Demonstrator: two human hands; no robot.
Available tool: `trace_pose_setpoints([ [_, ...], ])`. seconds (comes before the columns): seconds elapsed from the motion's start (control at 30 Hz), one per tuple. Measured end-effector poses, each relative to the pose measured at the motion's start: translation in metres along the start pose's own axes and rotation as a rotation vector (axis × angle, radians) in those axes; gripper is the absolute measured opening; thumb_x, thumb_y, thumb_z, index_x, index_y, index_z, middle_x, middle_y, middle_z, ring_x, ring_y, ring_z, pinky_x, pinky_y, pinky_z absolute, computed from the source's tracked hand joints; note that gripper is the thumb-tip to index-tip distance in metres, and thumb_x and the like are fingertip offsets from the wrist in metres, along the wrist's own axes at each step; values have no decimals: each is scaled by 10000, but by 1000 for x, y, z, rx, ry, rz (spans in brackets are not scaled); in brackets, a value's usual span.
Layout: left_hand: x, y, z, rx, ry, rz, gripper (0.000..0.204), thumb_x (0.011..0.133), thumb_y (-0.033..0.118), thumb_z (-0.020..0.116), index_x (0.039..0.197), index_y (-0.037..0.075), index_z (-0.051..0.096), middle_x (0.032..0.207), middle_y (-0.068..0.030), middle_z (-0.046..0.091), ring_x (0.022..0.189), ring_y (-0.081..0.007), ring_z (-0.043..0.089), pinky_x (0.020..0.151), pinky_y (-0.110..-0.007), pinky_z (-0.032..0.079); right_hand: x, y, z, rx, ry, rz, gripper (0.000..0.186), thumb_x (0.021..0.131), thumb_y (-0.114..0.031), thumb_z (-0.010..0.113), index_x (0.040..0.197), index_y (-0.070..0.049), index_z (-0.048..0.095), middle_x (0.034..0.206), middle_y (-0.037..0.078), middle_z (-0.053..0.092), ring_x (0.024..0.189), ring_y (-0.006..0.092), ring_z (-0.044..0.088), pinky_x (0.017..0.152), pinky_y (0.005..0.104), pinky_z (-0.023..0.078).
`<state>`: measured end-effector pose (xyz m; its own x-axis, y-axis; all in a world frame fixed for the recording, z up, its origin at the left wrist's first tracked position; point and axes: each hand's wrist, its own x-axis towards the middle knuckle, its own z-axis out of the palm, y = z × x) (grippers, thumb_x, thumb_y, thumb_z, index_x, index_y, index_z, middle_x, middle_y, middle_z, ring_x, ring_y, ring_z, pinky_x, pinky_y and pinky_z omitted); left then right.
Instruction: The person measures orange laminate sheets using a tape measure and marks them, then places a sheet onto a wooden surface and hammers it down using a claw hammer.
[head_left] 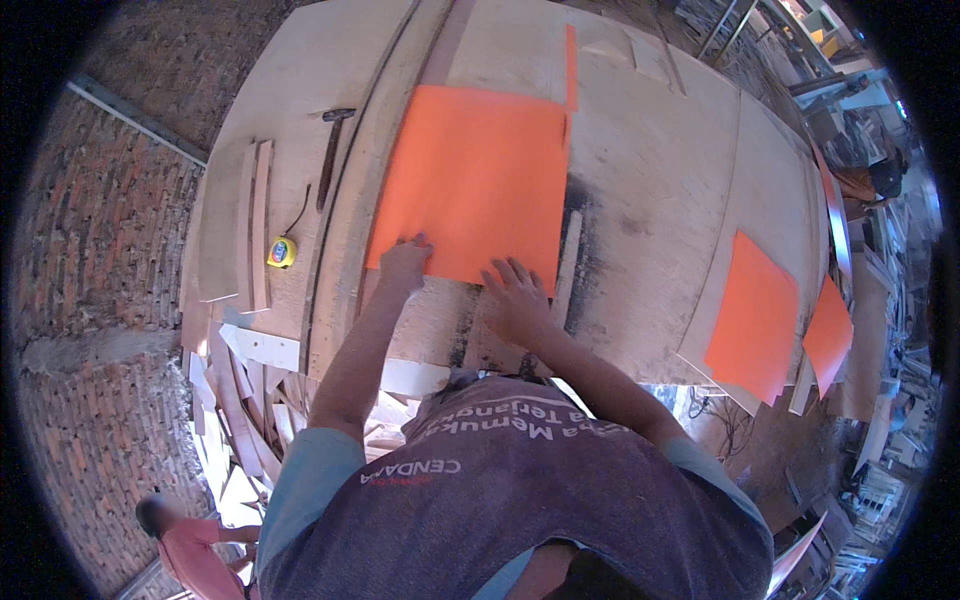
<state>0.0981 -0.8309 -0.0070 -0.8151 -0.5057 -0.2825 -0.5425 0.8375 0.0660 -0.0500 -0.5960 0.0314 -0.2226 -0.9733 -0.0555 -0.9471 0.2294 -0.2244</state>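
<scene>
A flat orange panel (pixel 480 180) lies on the wooden worktable, its left side along a long wooden strip (pixel 345 210). My left hand (pixel 405 264) rests on the panel's near left corner, fingers slightly bent and a little apart on its surface. Over the near edge, toward the right corner, my right hand (pixel 518 300) lies with its fingers spread on the panel. Neither hand's fingers wrap visibly round the panel. A narrow orange strip (pixel 571 65) extends beyond the panel's far right corner.
Left of the long strip lie a hammer (pixel 334 150), a yellow tape measure (pixel 282 252) and thin wood strips (pixel 263 220). More orange panels (pixel 752 318) sit at the table's right. Wood offcuts (pixel 240 400) pile below left. A person in pink (pixel 195 555) is at lower left.
</scene>
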Motion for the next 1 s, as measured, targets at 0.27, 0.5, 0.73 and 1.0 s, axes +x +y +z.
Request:
trace_pose_setpoints([
  [0.27, 3, -7, 4, -40, 204, 119, 480, 717, 69, 725, 1164, 236, 672, 1271, -58, 589, 1131, -332, 611, 816, -445, 580, 102, -19, -20, -150, -343, 87, 725, 839, -211, 676, 1495, -163, 370, 1529, 285, 296, 1366, 520, 345, 1056, 591, 390],
  [0.5, 12, -8, 0, -76, 121, 106, 400, 710, 75, 735, 1083, 214, 694, 1228, -58, 598, 1064, -337, 640, 776, -447, 594, 107, -10, -6, -18, -262, 47, 521, 935, -134, 500, 1453, -143, 444, 1458, 348, 363, 1309, 545, 410, 1088, 598, 350],
  [0.73, 30, -10, -23, -60, 60, 108, 276, 761, 70, 694, 1017, 173, 692, 1132, -81, 605, 1026, -326, 652, 757, -433, 601, 125, -6, -14, -85, -241, 71, 640, 865, -104, 586, 1477, -174, 410, 1465, 345, 340, 1297, 579, 396, 1026, 563, 447],
  [1.0, 51, -8, -28, -49, 60, 86, 255, 767, 60, 684, 1000, 165, 683, 1191, -92, 611, 1034, -324, 652, 802, -430, 583, 143, 11, -16, -79, -282, 29, 736, 803, -20, 611, 1492, -153, 390, 1477, 374, 289, 1299, 570, 399, 1091, 541, 386],
])
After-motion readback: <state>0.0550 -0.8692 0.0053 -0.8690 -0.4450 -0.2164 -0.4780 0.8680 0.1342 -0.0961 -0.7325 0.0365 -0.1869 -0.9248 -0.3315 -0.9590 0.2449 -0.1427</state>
